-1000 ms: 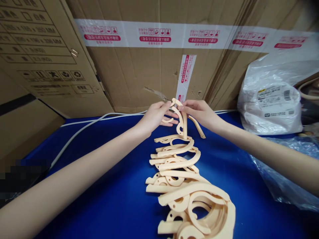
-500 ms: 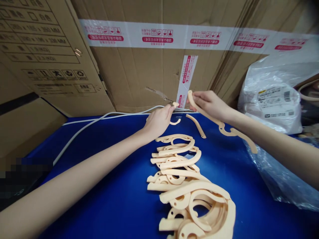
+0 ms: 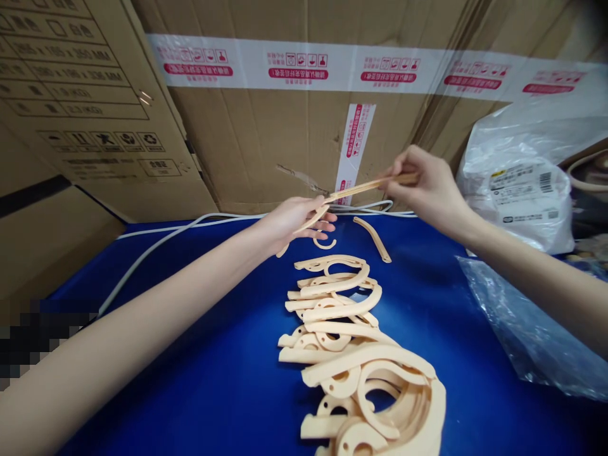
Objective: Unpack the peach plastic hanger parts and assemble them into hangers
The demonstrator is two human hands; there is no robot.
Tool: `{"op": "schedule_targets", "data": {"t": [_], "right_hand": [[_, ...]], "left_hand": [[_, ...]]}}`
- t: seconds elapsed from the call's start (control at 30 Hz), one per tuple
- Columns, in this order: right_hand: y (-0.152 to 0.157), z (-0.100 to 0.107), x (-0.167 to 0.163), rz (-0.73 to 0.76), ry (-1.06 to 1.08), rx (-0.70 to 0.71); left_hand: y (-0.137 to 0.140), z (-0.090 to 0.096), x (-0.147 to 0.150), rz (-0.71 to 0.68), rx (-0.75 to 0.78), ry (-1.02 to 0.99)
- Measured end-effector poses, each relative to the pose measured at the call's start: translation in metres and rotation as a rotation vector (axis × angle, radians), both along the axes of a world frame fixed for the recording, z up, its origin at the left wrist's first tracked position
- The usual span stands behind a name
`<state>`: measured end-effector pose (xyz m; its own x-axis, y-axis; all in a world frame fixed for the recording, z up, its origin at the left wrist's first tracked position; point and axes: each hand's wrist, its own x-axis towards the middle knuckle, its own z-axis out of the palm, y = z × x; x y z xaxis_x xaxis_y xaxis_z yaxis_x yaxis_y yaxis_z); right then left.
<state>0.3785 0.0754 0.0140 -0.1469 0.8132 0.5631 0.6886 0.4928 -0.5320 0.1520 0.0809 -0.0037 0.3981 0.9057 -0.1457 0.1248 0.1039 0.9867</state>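
Both hands hold a beige folding hanger, stretched between them just above the far edge of the blue surface. My left hand pinches its middle with the thumb on top, and the other fingers spread underneath; one hanger arm slants down across the palm. At the other end, my right hand grips the second arm with fingers closed around it. Below the left hand lies a small curved hook, partly hidden. A loose hanger arm rests to its right. Nearer me runs an overlapping row of folded hangers.
Cardboard boxes wall off the back and left. White cables run along the rear edge of the blue surface. A labelled plastic-wrapped bundle stands at right, with a clear plastic bag in front of it.
My right hand has turned and raised its hanger part, which now meets the piece in my left hand. The left hand has rolled palm-up, its fingers opening out. The row has stayed put.
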Motion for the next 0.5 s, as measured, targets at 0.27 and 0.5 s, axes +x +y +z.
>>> {"op": "schedule_targets", "data": {"t": [0.27, 0.5], "right_hand": [[-0.027, 0.0, -0.042, -0.187, -0.797, 0.053], [-0.029, 0.001, -0.043, 0.013, -0.534, -0.132]], "left_hand": [[-0.015, 0.01, 0.018, -0.006, -0.034, -0.108], [-0.022, 0.012, 0.018, 0.08, 0.036, 0.079]]}}
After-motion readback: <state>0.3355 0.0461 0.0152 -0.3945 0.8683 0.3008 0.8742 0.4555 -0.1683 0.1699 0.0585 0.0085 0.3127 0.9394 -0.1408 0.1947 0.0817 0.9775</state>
